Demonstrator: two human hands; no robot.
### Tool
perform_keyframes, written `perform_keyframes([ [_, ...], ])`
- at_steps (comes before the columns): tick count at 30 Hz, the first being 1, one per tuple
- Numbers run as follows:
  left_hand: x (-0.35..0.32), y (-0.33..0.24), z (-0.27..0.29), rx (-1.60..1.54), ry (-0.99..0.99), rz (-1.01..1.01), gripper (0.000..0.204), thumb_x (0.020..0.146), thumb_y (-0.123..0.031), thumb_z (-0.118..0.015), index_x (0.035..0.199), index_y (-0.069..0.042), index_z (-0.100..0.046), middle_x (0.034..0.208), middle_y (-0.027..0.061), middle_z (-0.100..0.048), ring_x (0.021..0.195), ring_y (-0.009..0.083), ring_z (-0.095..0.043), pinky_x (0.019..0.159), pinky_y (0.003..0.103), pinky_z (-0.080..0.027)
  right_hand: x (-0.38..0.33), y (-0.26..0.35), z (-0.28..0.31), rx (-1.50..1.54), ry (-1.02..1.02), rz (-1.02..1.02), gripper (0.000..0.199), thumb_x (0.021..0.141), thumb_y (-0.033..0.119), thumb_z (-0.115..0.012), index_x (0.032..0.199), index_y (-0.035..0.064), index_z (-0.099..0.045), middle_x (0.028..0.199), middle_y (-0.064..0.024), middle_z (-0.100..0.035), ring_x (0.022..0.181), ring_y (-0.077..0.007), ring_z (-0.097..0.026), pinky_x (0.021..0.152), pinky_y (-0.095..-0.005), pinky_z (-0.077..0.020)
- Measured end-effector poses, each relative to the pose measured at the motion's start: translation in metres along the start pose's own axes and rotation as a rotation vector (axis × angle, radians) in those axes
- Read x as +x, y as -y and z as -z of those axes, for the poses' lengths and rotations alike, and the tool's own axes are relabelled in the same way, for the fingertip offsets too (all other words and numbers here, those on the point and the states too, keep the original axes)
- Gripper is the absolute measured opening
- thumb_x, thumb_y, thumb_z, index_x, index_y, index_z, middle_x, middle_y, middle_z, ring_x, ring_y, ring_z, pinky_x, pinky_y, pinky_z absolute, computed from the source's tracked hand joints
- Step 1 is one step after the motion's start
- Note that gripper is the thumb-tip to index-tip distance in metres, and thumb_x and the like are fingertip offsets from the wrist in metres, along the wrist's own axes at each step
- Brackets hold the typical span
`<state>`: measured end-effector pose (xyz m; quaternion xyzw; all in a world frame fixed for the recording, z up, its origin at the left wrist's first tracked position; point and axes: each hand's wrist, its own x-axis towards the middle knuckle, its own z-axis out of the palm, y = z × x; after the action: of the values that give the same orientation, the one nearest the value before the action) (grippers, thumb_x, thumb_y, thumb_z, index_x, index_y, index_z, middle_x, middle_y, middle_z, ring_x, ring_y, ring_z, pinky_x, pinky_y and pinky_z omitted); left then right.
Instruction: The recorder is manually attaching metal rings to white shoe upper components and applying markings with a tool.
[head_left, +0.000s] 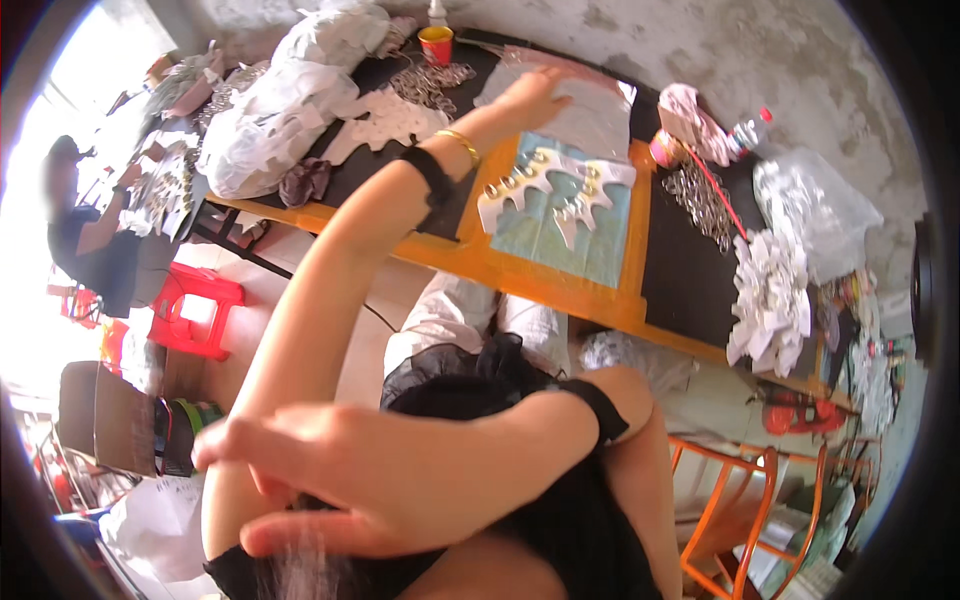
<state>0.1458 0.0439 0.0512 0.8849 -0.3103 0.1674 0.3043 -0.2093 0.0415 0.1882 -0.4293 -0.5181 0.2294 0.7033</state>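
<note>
My left arm reaches up across the table, and my left hand [535, 97] lies over a clear plastic sheet [600, 110] at the far edge, fingers stretched out. Close to the camera, my right hand [340, 480] crosses in front of my left upper arm, its thumb and fingers apart. A blurred, pale, see-through patch below its thumb cannot be made out. Nearer than the plastic sheet, two white scalloped pieces with gold-coloured rings [520, 185] [590, 195] lie on a blue-green sheet [520, 240] within an orange-yellow wooden frame [470, 258].
White plastic bags [270, 125], a metal chain heap [432, 85] and a red-yellow cup [436, 45] occupy the table's left. Another chain heap [700, 205], a bottle [750, 130] and white cut pieces [770, 300] are right. A red stool [195, 310] and another person [95, 235] are at left.
</note>
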Motion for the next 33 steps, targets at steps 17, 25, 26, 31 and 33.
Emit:
perform_keyframes([
  [17,-0.163,-0.087,0.036,-0.921,0.067,0.454,0.029,0.093,-0.01,-0.047,0.12,-0.001,-0.049,0.098,0.0058,-0.054,0.076,0.0083,-0.054,0.073,0.023,-0.046,-0.17,-0.106,0.185,-1.822,-0.859,-0.423,0.037,0.077,0.012,-0.066,0.112,0.0064,-0.056,0.088,-0.0103,-0.057,0.085,-0.0284,-0.055,0.076,-0.0372,-0.0464],
  [25,-0.226,-0.125,0.028,-1.343,0.394,0.562,0.032,0.096,-0.023,-0.046,0.114,0.003,-0.053,0.099,0.0057,-0.056,0.081,0.0101,-0.054,0.076,0.023,-0.046,-0.198,-0.108,0.205,-1.525,-0.976,-0.32,0.016,0.08,0.005,-0.061,0.096,0.0034,-0.065,0.085,-0.0097,-0.057,0.082,-0.0239,-0.057,0.073,-0.0347,-0.0463],
  [26,-0.235,-0.126,0.024,-1.361,0.447,0.623,0.037,0.097,-0.029,-0.043,0.11,0.004,-0.054,0.098,0.0071,-0.057,0.084,0.0125,-0.056,0.079,0.025,-0.046,-0.198,-0.097,0.197,-1.436,-0.997,-0.298,0.016,0.081,0.003,-0.06,0.096,0.0029,-0.065,0.085,-0.0105,-0.058,0.079,-0.0237,-0.058,0.069,-0.0332,-0.0467],
  [31,-0.265,-0.137,-0.007,-1.623,0.649,0.818,0.046,0.098,-0.037,-0.035,0.112,0.003,-0.053,0.107,0.0122,-0.057,0.096,0.0191,-0.058,0.089,0.032,-0.045,-0.219,-0.078,0.14,-1.356,-0.963,-0.302,0.018,0.08,-0.002,-0.061,0.097,0.0023,-0.065,0.087,-0.0112,-0.06,0.071,-0.0232,-0.06,0.062,-0.0292,-0.0472],
  [33,-0.274,-0.142,-0.024,-1.734,0.587,0.977,0.05,0.098,-0.04,-0.033,0.115,0.003,-0.052,0.113,0.0133,-0.056,0.102,0.0216,-0.057,0.091,0.034,-0.044,-0.235,-0.083,0.114,-1.353,-0.937,-0.321,0.022,0.077,-0.005,-0.063,0.097,0.0027,-0.066,0.088,-0.0106,-0.06,0.073,-0.0231,-0.06,0.062,-0.0294,-0.0482],
])
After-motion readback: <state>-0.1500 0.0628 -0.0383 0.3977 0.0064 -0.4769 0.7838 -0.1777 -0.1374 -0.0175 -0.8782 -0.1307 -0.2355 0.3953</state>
